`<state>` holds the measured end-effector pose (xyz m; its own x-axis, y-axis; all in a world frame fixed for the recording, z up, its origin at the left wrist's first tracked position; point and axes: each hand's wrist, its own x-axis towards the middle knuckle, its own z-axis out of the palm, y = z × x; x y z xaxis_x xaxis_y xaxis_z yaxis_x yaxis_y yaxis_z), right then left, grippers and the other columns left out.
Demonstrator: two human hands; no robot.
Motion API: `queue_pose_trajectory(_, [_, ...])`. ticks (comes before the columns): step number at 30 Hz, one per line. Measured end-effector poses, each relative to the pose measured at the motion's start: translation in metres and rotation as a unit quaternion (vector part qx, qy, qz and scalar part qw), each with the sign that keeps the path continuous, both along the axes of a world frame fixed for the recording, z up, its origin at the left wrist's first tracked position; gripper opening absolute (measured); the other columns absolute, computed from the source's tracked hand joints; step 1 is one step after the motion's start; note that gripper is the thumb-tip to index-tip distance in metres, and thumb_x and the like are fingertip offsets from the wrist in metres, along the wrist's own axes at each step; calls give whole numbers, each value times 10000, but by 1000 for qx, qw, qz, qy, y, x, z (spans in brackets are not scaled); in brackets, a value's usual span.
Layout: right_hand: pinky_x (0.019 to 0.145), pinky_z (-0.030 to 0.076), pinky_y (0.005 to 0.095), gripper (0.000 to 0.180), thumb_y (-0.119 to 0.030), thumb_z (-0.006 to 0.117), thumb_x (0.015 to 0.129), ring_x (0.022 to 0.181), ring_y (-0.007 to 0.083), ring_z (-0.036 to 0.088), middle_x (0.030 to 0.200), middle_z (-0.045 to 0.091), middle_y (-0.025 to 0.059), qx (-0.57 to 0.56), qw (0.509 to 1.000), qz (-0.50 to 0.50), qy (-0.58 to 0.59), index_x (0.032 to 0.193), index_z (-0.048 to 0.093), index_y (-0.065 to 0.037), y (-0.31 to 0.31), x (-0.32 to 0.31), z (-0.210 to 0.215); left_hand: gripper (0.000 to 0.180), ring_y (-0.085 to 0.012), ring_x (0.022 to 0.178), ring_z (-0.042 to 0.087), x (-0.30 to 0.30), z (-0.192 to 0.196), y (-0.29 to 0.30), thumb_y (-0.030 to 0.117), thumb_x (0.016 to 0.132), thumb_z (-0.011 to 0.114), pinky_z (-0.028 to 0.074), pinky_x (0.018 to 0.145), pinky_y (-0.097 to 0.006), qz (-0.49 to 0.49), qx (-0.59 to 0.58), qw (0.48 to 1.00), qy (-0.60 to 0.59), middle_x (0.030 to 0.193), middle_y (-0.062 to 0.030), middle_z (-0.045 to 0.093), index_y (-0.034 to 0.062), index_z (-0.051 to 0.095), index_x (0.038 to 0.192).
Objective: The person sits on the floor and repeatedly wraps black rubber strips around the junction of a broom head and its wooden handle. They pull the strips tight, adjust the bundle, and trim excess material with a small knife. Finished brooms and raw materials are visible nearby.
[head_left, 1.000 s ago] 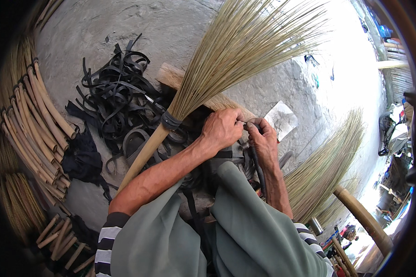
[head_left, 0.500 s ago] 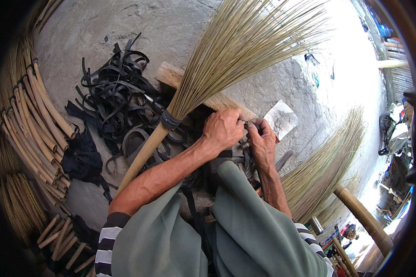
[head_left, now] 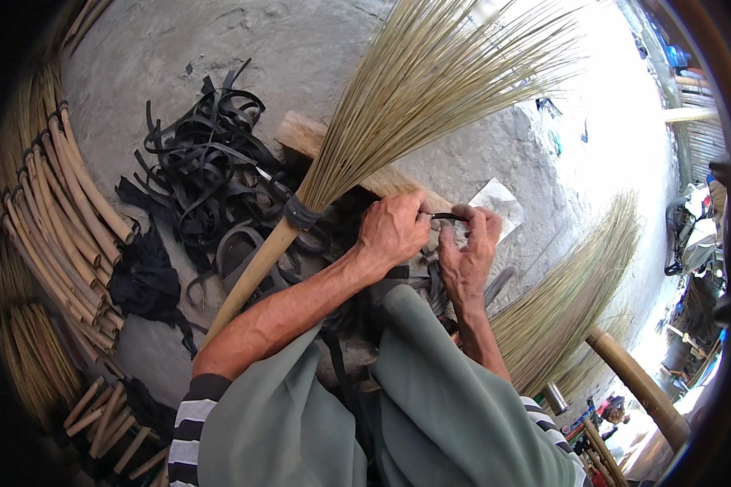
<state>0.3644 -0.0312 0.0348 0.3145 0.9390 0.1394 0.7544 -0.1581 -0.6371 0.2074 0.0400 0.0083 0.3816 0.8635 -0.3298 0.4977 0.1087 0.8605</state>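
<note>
Between my two hands a short stretch of black strip is pulled taut. My left hand pinches one end of it, and my right hand grips the other with bent fingers. A straw broom lies beside my left hand, bristles fanned toward the far right. Its wooden handle passes beneath my left forearm. A black band wraps the broom's neck. Behind the hands rests a wooden block, partly covered by the bristles.
A tangled heap of black strips lies on the floor to the left, near a dark cloth. Several bundled broom handles line the left edge. Another broom is at the right. A white paper lies beyond my right hand.
My right hand has turned and shifted slightly right and up, away from my left. More of the black strip now shows stretched between them.
</note>
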Motion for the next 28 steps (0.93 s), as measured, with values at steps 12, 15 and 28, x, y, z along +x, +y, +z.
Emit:
queue_pose_trajectory(12, [890,587,508,262,-70,810,954,1022,443,723,1089,736,213,-24,996,77,40,1199,726,-30,-9,7,-20,165,-524,907,740,4,-4,-7,203,988,736,565,813,-644,-2,87,996,12,948,-249,781,61,754,1070])
queue_pose_trajectory(15, [859,592,512,235,-112,801,999,995,437,732,1063,744,211,-40,993,87,65,1209,736,-30,-11,9,-17,191,-500,968,769,1,1,-9,195,977,739,596,851,-586,6,27,1000,-11,977,-242,802,53,790,1094])
queue_pose_trajectory(28, [837,598,496,172,-125,772,1031,970,436,745,1023,743,225,-34,995,88,45,1149,731,-8,-15,3,-24,240,-474,995,798,-11,7,-20,170,975,697,623,897,-538,14,-15,999,-33,1013,-245,820,15,804,1123])
